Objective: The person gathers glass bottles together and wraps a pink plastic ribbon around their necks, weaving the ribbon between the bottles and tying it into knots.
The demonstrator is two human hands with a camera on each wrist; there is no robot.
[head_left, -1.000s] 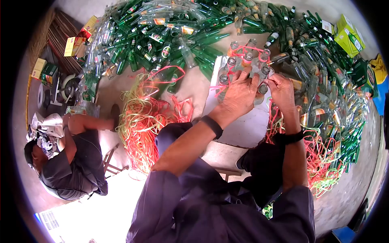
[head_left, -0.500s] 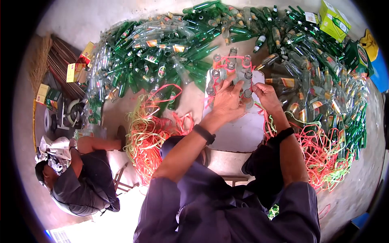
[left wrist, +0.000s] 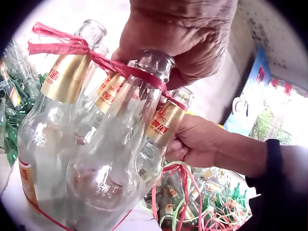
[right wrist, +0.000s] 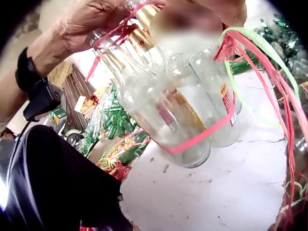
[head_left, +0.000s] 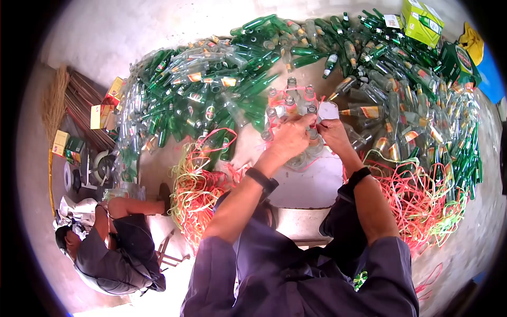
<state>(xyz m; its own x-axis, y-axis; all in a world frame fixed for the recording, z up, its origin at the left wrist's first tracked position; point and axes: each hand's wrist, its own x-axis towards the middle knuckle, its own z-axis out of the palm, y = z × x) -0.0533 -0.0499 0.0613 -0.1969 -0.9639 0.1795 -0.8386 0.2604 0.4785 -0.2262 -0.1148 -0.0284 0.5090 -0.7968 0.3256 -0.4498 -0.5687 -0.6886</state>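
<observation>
Several clear glass bottles with gold neck labels [left wrist: 66, 79] stand bundled upright on a white board [head_left: 306, 187]. A red plastic strap [left wrist: 127, 70] winds around their necks, and another red band [right wrist: 197, 136] circles their lower bodies. Over the near necks, my left hand [head_left: 289, 138] bends its fingers down to the strap and pinches it, fingertips partly hidden by a bottle mouth in the left wrist view. At the bundle's right side my right hand [head_left: 335, 136] grips the strap close to the left fingertips. Loose red and green strap ends [right wrist: 262, 53] hang below it.
Piles of green and clear bottles [head_left: 211, 95] curve around the board. Tangled red and green straps lie left [head_left: 198, 195] and right [head_left: 406, 195]. Another person [head_left: 113, 243] sits at the left near a broom [head_left: 55, 100]. A green carton [head_left: 422, 22] stands at back right.
The left hand's spread fingers have drawn in toward the right hand, and the two hands now meet at the near right necks. The head view has shifted, placing the bundle lower and further left.
</observation>
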